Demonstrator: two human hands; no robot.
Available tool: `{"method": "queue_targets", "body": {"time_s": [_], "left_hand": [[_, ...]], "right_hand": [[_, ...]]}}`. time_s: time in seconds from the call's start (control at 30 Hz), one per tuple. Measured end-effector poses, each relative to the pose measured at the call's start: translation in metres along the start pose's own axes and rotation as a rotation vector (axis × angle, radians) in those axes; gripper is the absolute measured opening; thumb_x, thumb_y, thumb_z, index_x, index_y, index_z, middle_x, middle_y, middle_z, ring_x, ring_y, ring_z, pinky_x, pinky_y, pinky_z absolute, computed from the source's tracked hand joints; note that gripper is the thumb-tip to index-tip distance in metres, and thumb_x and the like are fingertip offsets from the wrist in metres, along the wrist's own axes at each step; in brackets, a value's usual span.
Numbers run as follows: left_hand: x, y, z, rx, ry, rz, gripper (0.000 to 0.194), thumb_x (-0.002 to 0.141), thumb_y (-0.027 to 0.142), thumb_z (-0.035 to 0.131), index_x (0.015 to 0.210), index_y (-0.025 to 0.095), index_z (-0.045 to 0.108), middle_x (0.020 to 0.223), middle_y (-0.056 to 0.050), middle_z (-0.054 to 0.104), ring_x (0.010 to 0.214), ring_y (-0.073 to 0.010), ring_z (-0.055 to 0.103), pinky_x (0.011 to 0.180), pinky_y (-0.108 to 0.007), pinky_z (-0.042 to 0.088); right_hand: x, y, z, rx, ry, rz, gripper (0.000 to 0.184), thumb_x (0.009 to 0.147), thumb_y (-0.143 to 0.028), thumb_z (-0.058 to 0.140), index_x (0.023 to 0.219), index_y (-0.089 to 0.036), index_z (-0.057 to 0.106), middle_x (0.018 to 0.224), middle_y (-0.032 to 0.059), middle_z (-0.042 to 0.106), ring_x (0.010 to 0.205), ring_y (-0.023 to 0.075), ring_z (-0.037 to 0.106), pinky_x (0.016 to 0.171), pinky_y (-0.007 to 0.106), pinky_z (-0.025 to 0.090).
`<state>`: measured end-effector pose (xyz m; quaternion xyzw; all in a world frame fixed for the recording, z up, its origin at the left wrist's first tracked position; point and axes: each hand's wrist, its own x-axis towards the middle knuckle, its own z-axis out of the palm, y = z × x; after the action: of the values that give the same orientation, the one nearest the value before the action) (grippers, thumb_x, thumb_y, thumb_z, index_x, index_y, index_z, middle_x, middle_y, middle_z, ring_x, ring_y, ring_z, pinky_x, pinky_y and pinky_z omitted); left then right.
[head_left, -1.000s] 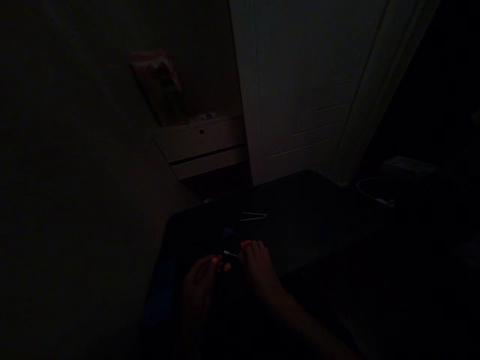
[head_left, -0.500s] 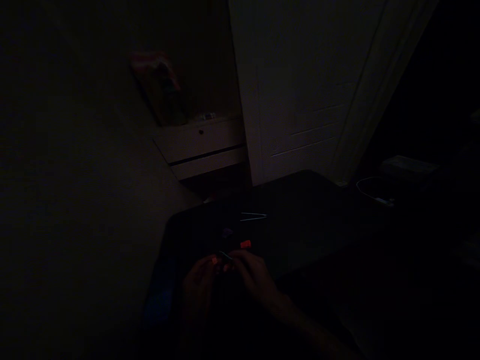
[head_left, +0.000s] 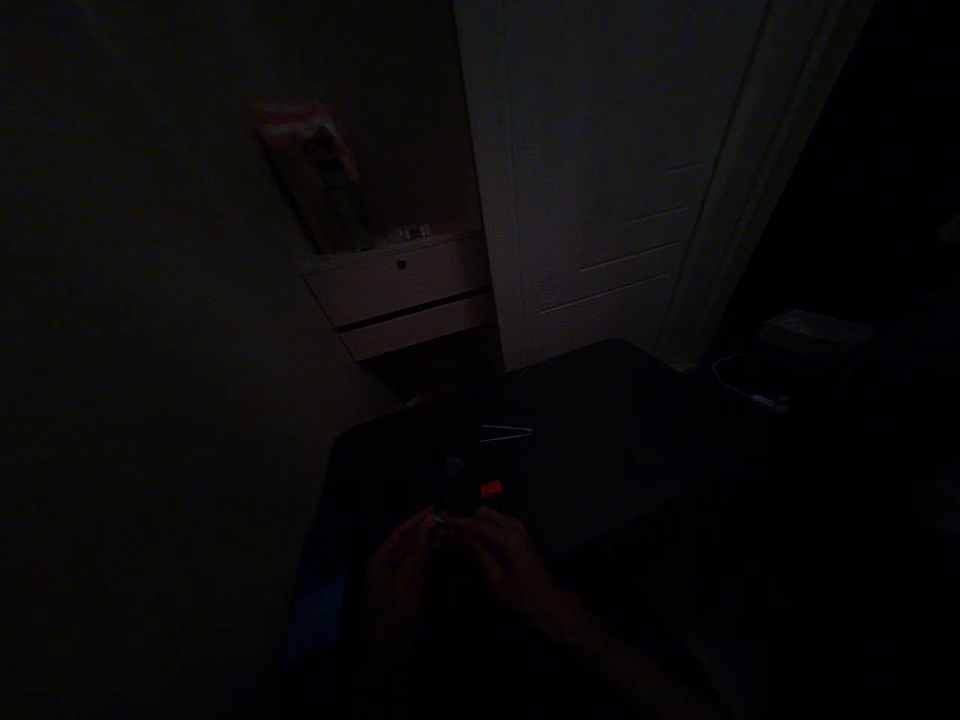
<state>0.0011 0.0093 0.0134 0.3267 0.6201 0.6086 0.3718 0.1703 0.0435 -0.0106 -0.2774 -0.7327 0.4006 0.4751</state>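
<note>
The room is very dark. My left hand (head_left: 396, 570) is closed in a pinch on a small orange-red piece (head_left: 430, 522), its shape hard to make out. My right hand (head_left: 504, 560) comes in from the right, thumb and fingers pressed together close by. A short bit of a thin pale strand (head_left: 439, 519) shows at the orange-red piece, between the two hands; its end at the right fingers is hidden. Just beyond the right hand lies another orange-red piece (head_left: 491, 489) on the dark table (head_left: 600, 430). A dim purplish thing (head_left: 454, 466) sits farther back.
A thin V-shaped metallic thing, like tweezers (head_left: 507, 433), lies beyond the hands. Something blue (head_left: 319, 610) is at the table's left edge. Behind stand a drawer unit (head_left: 405, 285) with a packet (head_left: 315, 175) on top and a pale door (head_left: 592, 180). A white cable (head_left: 731, 380) is at right.
My right fingers have moved left, closer to my left fingertips. Less of the pale strand shows between them. My left hand has hardly moved.
</note>
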Motion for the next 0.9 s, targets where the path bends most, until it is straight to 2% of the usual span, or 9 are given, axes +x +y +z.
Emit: {"method": "queue_targets", "body": {"time_s": [0.27, 0.47, 0.73, 0.9], "left_hand": [[-0.0003, -0.0031, 0.0005, 0.022, -0.007, -0.002, 0.051, 0.061, 0.049, 0.094, 0.098, 0.015, 0.085, 0.105, -0.015, 0.084, 0.100, -0.0340, 0.079, 0.091, -0.044, 0.064], [-0.0012, -0.0042, 0.0012, 0.015, 0.007, 0.006, 0.048, 0.063, 0.048, 0.093, 0.097, 0.015, 0.085, 0.104, -0.015, 0.084, 0.103, -0.0359, 0.079, 0.094, -0.046, 0.064], [-0.0020, -0.0014, 0.0008, 0.053, 0.008, 0.008, 0.049, 0.063, 0.049, 0.092, 0.098, 0.015, 0.086, 0.104, -0.015, 0.084, 0.103, -0.0365, 0.079, 0.096, -0.049, 0.063], [-0.0034, 0.0019, 0.0030, 0.028, 0.017, -0.028, 0.047, 0.063, 0.047, 0.093, 0.097, 0.015, 0.086, 0.099, -0.015, 0.085, 0.098, -0.0355, 0.080, 0.090, -0.046, 0.065]], "right_hand": [[-0.0018, 0.0010, -0.0006, -0.072, 0.021, -0.033, 0.033, 0.107, -0.022, 0.055, 0.136, -0.025, 0.071, 0.098, 0.0057, 0.072, 0.086, 0.0175, 0.070, 0.081, 0.029, 0.058], [-0.0025, 0.0029, -0.0037, -0.079, -0.033, -0.059, 0.035, 0.108, -0.024, 0.053, 0.138, -0.027, 0.069, 0.097, 0.0049, 0.069, 0.084, 0.0169, 0.067, 0.078, 0.027, 0.057], [-0.0015, 0.0026, -0.0060, -0.055, -0.075, -0.064, 0.038, 0.107, -0.020, 0.052, 0.141, -0.027, 0.067, 0.103, 0.0055, 0.070, 0.089, 0.0173, 0.067, 0.082, 0.027, 0.056], [0.0002, 0.0003, -0.0059, -0.054, -0.072, -0.053, 0.035, 0.106, -0.019, 0.053, 0.135, -0.027, 0.072, 0.098, 0.0043, 0.070, 0.085, 0.0171, 0.067, 0.079, 0.027, 0.056]]}}
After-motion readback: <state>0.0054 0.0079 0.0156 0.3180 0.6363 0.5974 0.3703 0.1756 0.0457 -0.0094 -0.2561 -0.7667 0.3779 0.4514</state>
